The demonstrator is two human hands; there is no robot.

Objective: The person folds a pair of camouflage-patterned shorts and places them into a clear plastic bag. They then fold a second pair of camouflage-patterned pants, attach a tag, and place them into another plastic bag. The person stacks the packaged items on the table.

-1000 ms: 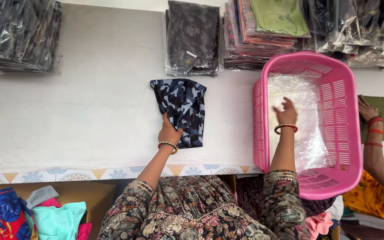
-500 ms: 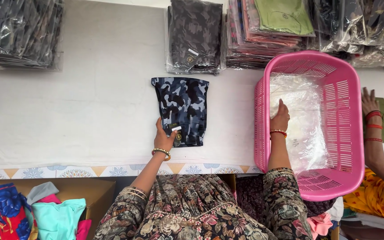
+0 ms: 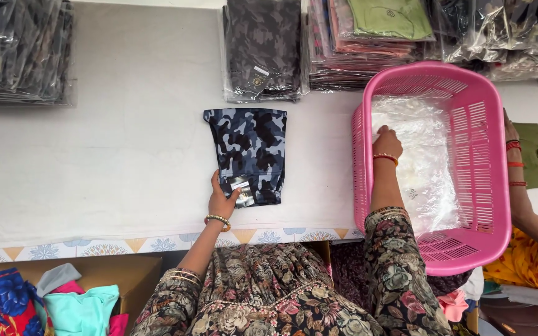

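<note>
Single head cam, looking straight down, close over white table (image 3: pixel 94 155), person's lap at bottom edge

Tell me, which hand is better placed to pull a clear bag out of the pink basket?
The right hand, probably: it already reaches into the pink basket and rests on the clear bags, while the left hand holds the folded camouflage garment.

Along the far edge of your white worktop (image 3: pixel 94 162) lie stacks of bagged garments (image 3: pixel 263 50). At your right is a co-worker's arm (image 3: pixel 521 186); a cardboard box of bright clothes (image 3: pixel 63 298) sits below.
</note>
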